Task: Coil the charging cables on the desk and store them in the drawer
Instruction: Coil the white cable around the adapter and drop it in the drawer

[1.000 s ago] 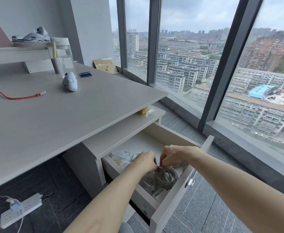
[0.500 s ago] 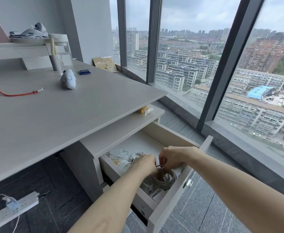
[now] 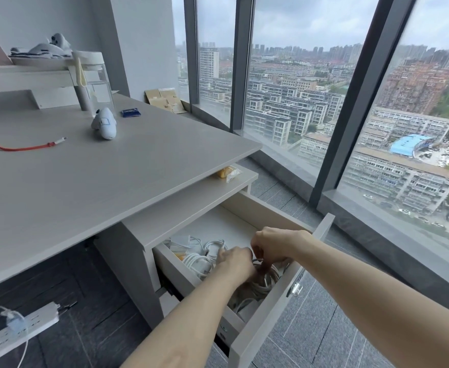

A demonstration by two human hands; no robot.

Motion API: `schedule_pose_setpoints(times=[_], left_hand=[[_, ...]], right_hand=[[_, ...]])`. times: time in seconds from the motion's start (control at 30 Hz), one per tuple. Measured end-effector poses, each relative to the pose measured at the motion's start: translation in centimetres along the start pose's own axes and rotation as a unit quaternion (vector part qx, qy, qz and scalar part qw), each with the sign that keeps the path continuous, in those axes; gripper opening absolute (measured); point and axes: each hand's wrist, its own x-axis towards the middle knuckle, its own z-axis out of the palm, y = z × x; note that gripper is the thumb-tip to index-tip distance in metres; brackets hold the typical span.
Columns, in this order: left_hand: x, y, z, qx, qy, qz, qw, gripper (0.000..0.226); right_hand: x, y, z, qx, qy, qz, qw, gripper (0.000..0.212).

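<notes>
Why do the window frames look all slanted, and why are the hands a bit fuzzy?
Head view: the wide-angle lens tilts the window frames outward toward the edges. Head view: the left hand and right hand look slightly smeared at the coiled cable in the drawer, likely from motion. Head view: cloudy daylight is soft, so the desk shows no hard shadows or glare.

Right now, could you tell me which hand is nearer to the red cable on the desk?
Left. The left hand is in the open drawer, on the side toward the red cable; the right hand is just beyond it, farther off.
</notes>
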Motion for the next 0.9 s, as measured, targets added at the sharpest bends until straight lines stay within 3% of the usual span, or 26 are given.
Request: schedule_pose_setpoints(times=[0.2, 0.3, 0.9], left_hand=[[0.3, 0.0, 0.2, -0.009, -0.043, -0.006, 0.999, 0.04], [0.5, -0.3, 0.4, -0.028, -0.048, -0.018, 0.998, 0.045], [0.4, 0.5, 0.4, -0.043, -0.018, -0.016, 0.999, 0.03]], right_hand=[[0.0, -0.4, 0.1, -0.035, 0.027, -0.021, 0.999, 0.033], [-0.1, -0.5, -0.1, -0.039, 0.036, -0.018, 0.998, 0.023], [-1.6, 0.1, -0.9, 0.009, -0.046, -0.012, 0.999, 0.007]])
